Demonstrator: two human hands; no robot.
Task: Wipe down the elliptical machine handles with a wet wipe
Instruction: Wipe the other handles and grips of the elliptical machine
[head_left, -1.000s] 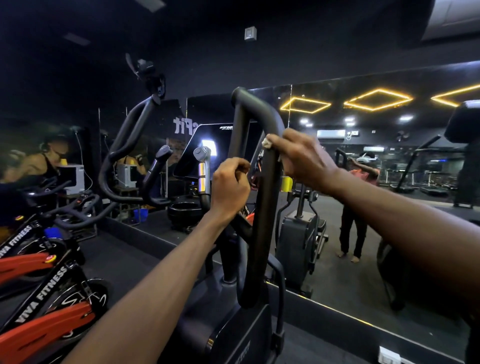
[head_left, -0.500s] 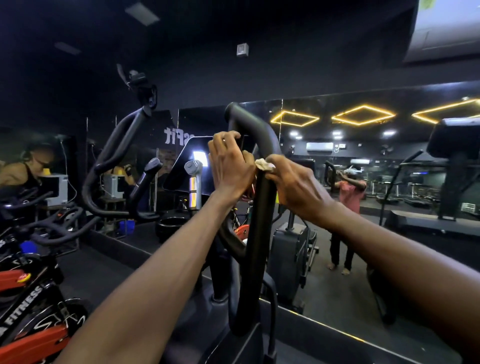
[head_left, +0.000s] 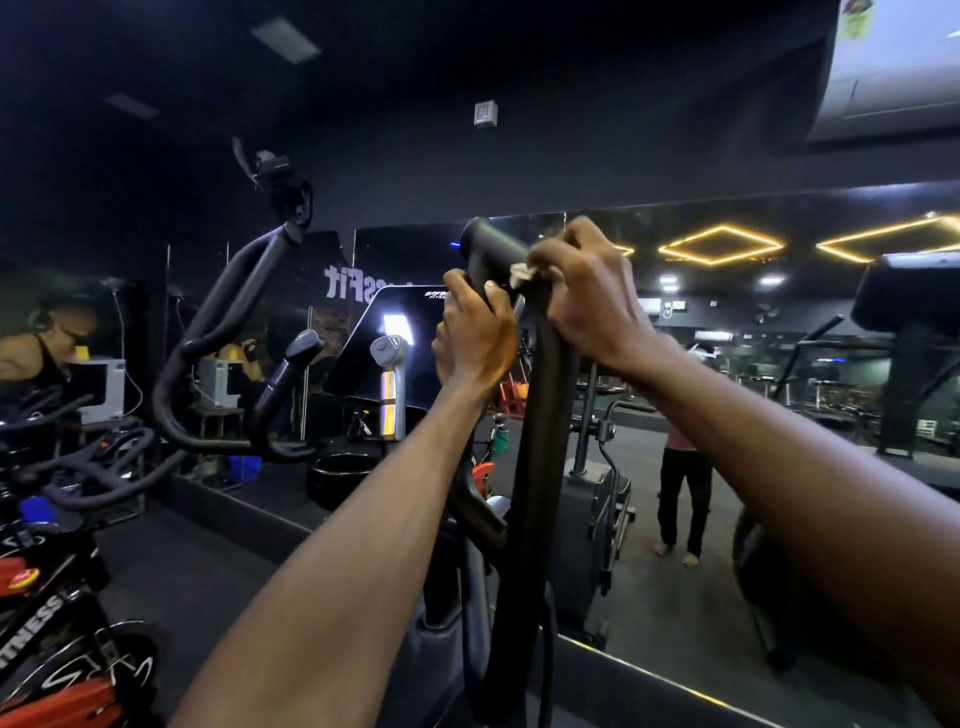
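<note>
Your right hand (head_left: 589, 306) gripping the elliptical handle (head_left: 540, 415) near its top bend, white wipe (head_left: 519, 272) probably pinched under the fingers, your left hand (head_left: 475, 335) curling round the same handle just below, console (head_left: 387, 343) glowing behind.

Hands (head_left: 535, 317) on handle (head_left: 540, 426), spin bike (head_left: 67, 597) left, mirror (head_left: 727, 415) behind

Our arms and hands, uncovered

Our left hand (head_left: 475, 338) and right hand (head_left: 592, 306) are bare, with no gloves, rings or watch showing; both forearms are bare too, with no sleeve in view up to the frame's edge.
</note>
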